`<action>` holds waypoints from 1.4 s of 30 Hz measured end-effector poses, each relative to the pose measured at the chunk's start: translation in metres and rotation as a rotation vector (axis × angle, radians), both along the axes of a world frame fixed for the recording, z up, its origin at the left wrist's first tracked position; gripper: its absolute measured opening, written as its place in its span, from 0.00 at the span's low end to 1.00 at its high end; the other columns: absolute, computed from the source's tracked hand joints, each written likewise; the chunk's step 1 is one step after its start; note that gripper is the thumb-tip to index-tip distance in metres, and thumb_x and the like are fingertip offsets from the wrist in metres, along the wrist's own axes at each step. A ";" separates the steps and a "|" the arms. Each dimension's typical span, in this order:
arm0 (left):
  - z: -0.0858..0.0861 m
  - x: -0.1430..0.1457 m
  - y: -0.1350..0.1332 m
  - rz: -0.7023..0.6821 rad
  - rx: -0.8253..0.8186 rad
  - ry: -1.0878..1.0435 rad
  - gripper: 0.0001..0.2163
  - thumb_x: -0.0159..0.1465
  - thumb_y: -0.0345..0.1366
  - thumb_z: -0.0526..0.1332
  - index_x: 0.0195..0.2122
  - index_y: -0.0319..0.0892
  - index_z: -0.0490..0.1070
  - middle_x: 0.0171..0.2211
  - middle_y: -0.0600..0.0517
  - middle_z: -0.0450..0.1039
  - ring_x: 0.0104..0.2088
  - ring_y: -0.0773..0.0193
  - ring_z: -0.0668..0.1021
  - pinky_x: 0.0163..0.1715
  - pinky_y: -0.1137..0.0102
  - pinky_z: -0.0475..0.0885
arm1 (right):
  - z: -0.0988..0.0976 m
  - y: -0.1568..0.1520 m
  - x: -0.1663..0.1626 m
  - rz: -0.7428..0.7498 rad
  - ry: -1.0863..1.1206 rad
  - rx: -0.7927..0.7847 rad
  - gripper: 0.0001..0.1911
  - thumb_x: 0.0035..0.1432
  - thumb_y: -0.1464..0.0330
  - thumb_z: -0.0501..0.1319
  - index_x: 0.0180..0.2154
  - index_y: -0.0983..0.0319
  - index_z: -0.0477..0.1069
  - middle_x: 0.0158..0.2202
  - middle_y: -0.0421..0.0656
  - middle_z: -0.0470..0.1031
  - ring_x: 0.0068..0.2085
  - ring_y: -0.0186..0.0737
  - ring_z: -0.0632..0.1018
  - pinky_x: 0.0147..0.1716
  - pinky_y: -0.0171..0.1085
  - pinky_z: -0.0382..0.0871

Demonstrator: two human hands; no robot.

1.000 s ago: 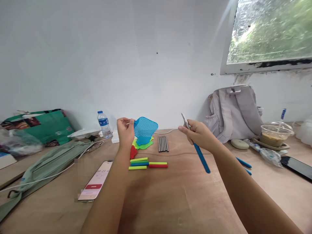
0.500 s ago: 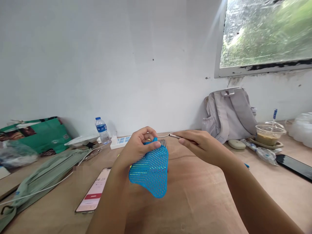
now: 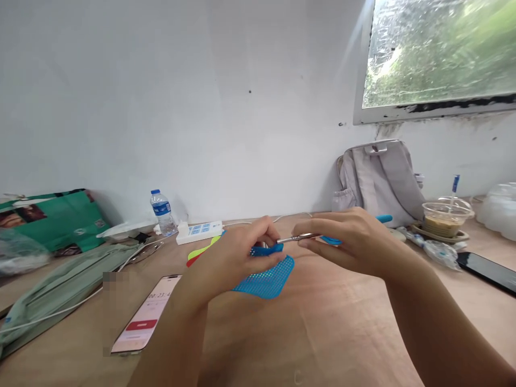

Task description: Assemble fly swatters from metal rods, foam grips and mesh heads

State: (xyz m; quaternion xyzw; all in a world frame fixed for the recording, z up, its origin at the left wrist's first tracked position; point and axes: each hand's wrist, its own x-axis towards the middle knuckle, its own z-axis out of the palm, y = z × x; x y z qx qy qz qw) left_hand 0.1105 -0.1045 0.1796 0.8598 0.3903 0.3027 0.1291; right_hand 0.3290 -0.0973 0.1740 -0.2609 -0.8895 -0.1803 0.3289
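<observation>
My left hand point(image 3: 252, 250) is closed on a blue perforated fly swatter head point(image 3: 268, 279), its narrow neck pinched between thumb and fingers. From the right, my right hand point(image 3: 342, 239) grips a thin metal telescopic rod point(image 3: 296, 237). The rod's tip meets the neck of the swatter head; whether it sits inside cannot be made out. Blue parts show below the right fingers and beyond that hand, where a blue rounded end point(image 3: 384, 219) sticks out. Partly behind my left wrist lie a yellow-green mesh piece point(image 3: 205, 248) and a red piece point(image 3: 193, 260).
A white power strip point(image 3: 199, 232) and a water bottle point(image 3: 162, 212) stand near the wall. To the left lie a lit phone point(image 3: 147, 317), a grey-green strap point(image 3: 72, 285) and a green bag point(image 3: 60, 220). Rightward are a backpack point(image 3: 374, 183), a drink cup point(image 3: 445, 217) and a dark phone point(image 3: 492, 274).
The swatter head has tipped flatter and moved right, and the rod tip has come to its neck. The yellow-green and red pieces show more. Blue parts now appear around my right hand.
</observation>
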 end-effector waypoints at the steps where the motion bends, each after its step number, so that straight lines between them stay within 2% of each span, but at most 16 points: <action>1: 0.000 -0.001 0.001 0.002 0.016 -0.004 0.07 0.56 0.41 0.58 0.32 0.45 0.65 0.29 0.56 0.71 0.28 0.68 0.72 0.25 0.75 0.64 | 0.000 0.000 0.000 -0.013 0.011 0.011 0.11 0.61 0.64 0.50 0.40 0.57 0.69 0.24 0.38 0.73 0.22 0.29 0.68 0.21 0.30 0.52; 6: 0.003 -0.007 0.008 0.030 0.118 0.007 0.07 0.56 0.43 0.58 0.30 0.46 0.69 0.27 0.55 0.73 0.28 0.66 0.72 0.24 0.74 0.63 | -0.002 0.002 0.000 -0.084 0.003 0.011 0.12 0.60 0.63 0.50 0.40 0.55 0.70 0.25 0.39 0.74 0.24 0.32 0.70 0.22 0.31 0.53; 11: 0.004 -0.014 0.015 0.039 0.244 0.079 0.08 0.55 0.44 0.59 0.29 0.48 0.73 0.26 0.54 0.73 0.29 0.64 0.71 0.31 0.71 0.63 | -0.003 0.004 -0.005 -0.115 0.043 0.022 0.12 0.60 0.62 0.50 0.40 0.55 0.70 0.28 0.39 0.75 0.25 0.32 0.71 0.22 0.31 0.52; 16: 0.003 -0.016 0.019 0.029 0.348 0.179 0.08 0.56 0.44 0.58 0.29 0.49 0.73 0.26 0.55 0.74 0.29 0.64 0.71 0.35 0.69 0.61 | -0.007 0.007 -0.010 -0.112 0.032 0.024 0.11 0.59 0.63 0.51 0.35 0.57 0.71 0.24 0.39 0.73 0.23 0.31 0.69 0.22 0.32 0.49; 21: -0.005 -0.013 0.027 0.086 0.337 0.316 0.09 0.60 0.40 0.52 0.31 0.46 0.70 0.28 0.55 0.72 0.27 0.66 0.71 0.26 0.73 0.58 | -0.016 0.018 -0.017 -0.208 0.018 0.031 0.10 0.57 0.66 0.52 0.28 0.59 0.68 0.21 0.39 0.72 0.22 0.32 0.67 0.21 0.33 0.45; 25: -0.021 -0.005 0.040 0.041 0.381 0.331 0.02 0.53 0.32 0.55 0.28 0.45 0.65 0.21 0.58 0.66 0.22 0.68 0.67 0.23 0.74 0.55 | -0.024 0.025 -0.024 -0.173 -0.013 -0.041 0.07 0.53 0.66 0.54 0.28 0.59 0.68 0.24 0.37 0.73 0.22 0.31 0.67 0.21 0.32 0.45; 28: -0.030 0.001 0.044 0.058 0.371 0.327 0.10 0.48 0.29 0.56 0.32 0.46 0.61 0.18 0.60 0.60 0.19 0.68 0.64 0.21 0.75 0.53 | -0.028 0.026 -0.030 -0.143 -0.064 -0.085 0.06 0.53 0.66 0.54 0.29 0.58 0.68 0.23 0.36 0.73 0.22 0.31 0.67 0.21 0.33 0.44; 37: -0.024 0.003 0.034 0.087 0.261 0.347 0.08 0.48 0.31 0.56 0.27 0.45 0.55 0.19 0.59 0.61 0.19 0.67 0.64 0.19 0.74 0.50 | -0.028 0.026 -0.033 -0.044 -0.097 -0.201 0.07 0.56 0.67 0.54 0.35 0.58 0.69 0.28 0.38 0.75 0.26 0.33 0.71 0.23 0.32 0.50; 40: -0.028 0.006 0.037 0.081 0.285 0.356 0.07 0.49 0.30 0.55 0.27 0.45 0.56 0.19 0.59 0.60 0.19 0.67 0.64 0.20 0.73 0.51 | -0.029 0.030 -0.032 -0.050 -0.091 -0.237 0.06 0.56 0.67 0.55 0.35 0.58 0.70 0.29 0.39 0.76 0.27 0.34 0.72 0.24 0.32 0.52; 42: -0.031 0.010 0.041 0.092 0.341 0.370 0.07 0.50 0.30 0.56 0.27 0.45 0.57 0.19 0.58 0.61 0.21 0.66 0.66 0.23 0.72 0.56 | -0.030 0.035 -0.030 -0.058 -0.084 -0.261 0.07 0.56 0.66 0.55 0.34 0.57 0.70 0.29 0.39 0.76 0.27 0.34 0.72 0.25 0.31 0.53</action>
